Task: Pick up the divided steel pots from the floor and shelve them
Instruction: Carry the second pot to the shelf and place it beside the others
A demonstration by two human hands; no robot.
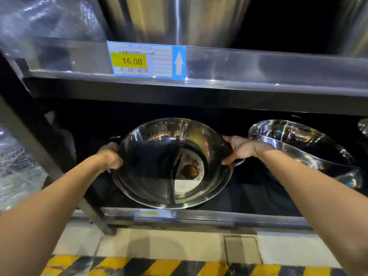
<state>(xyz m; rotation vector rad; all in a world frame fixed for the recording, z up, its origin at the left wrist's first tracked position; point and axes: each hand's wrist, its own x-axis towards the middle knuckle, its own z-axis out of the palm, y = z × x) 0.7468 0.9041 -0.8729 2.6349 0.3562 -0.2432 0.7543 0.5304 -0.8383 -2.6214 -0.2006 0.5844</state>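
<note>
Divided steel pot (171, 164) sits at the centre of our view, inside the lowest shelf bay, tilted so its open mouth faces up and toward us; the partition runs from about twelve o'clock to six o'clock through the bowl, and a paper label lies in its right half. We hold it by the rim on opposite sides: our left hand (110, 157) curls around the edge at nine o'clock, our right hand (239, 149) around the edge at three o'clock, both closed on the pot. That paired grip, we judge, steadies a wide, slippery bowl while it is guided under the low overhang. Whether its base already rests on the bottom shelf (199, 215) we cannot tell; the near rim hangs close above the shelf's front lip. At two o'clock a second pot (298, 144) leans in the same bay, near but apart, which suggests a row of tilted display pieces. At twelve o'clock the upper shelf rail carries a price tag (146, 59), and at six o'clock lies the striped floor (139, 265).
</note>
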